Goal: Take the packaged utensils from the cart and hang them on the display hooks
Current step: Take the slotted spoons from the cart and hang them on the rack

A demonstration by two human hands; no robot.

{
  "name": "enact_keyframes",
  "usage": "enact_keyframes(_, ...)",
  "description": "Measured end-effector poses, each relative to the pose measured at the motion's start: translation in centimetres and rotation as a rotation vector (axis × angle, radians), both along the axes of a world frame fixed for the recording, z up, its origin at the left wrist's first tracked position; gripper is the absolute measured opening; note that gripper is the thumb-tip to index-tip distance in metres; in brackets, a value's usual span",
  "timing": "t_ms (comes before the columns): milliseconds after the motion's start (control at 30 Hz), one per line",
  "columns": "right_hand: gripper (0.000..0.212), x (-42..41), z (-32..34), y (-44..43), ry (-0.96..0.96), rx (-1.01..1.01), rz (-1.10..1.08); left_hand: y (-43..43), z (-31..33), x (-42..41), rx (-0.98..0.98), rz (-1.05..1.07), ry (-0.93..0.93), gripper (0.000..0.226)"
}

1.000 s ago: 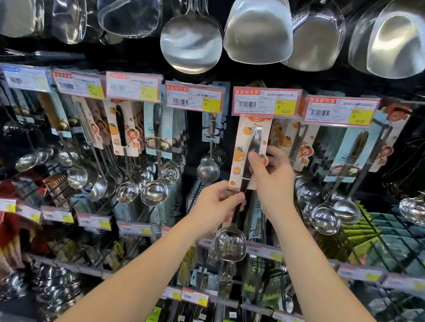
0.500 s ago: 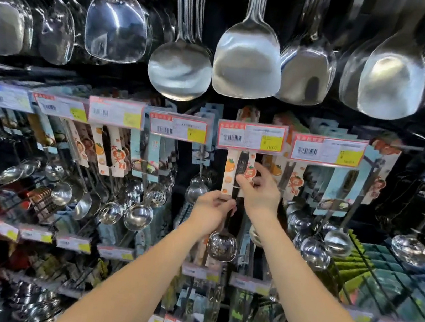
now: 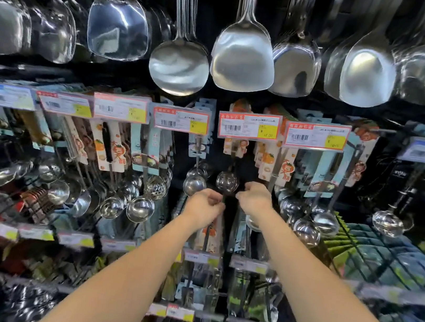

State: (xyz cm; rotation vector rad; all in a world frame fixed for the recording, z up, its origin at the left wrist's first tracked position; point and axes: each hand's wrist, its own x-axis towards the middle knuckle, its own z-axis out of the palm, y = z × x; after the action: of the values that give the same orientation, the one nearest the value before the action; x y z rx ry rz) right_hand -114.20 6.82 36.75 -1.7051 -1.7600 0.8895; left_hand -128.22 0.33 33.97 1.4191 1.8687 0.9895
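Note:
A packaged slotted ladle [image 3: 227, 181] hangs from a display hook under the price tag [image 3: 248, 126], its orange-printed card [image 3: 235, 147] up behind the tag and its bowl at the bottom. My left hand [image 3: 203, 207] is just below and left of the bowl, fingers curled into a loose fist with nothing seen in it. My right hand [image 3: 255, 198] is just right of the bowl, fingers loosely bent and apart from the ladle. Neither hand touches the ladle. The cart is out of view.
Large steel spatulas [image 3: 243, 58] and ladles [image 3: 178, 70] hang in a row above. Packaged ladles [image 3: 140, 209] fill the hooks to the left and more ladles [image 3: 307, 231] to the right. Lower hook rows with price tags [image 3: 116, 245] sit beneath my forearms. Green and blue cloths [image 3: 374, 248] lie at right.
Both hands have let go of the ladle's handle and card and dropped below it. The ladle now hangs on its own from the hook. The view has tilted upward.

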Motion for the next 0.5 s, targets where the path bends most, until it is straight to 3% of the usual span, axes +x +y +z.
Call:
enact_keyframes(133, 0.040, 2.7, 0.4, -4.4, 0.030, 0.046, -0.126, -2.8, 1.3, 0.4, 0.037, -0.126, 0.224, 0.034)
enact_keyframes(267, 0.042, 6.1, 0.8, -10.1, -0.042, 0.112, -0.236, -6.2, 2.8, 2.4, 0.120, -0.224, 0.585, 0.038)
enact_keyframes(500, 0.052, 15.4, 0.6, -19.3, -0.291, 0.101, -0.359, -10.1, 2.8, 11.3, 0.209, -0.470, 0.721, 0.026)
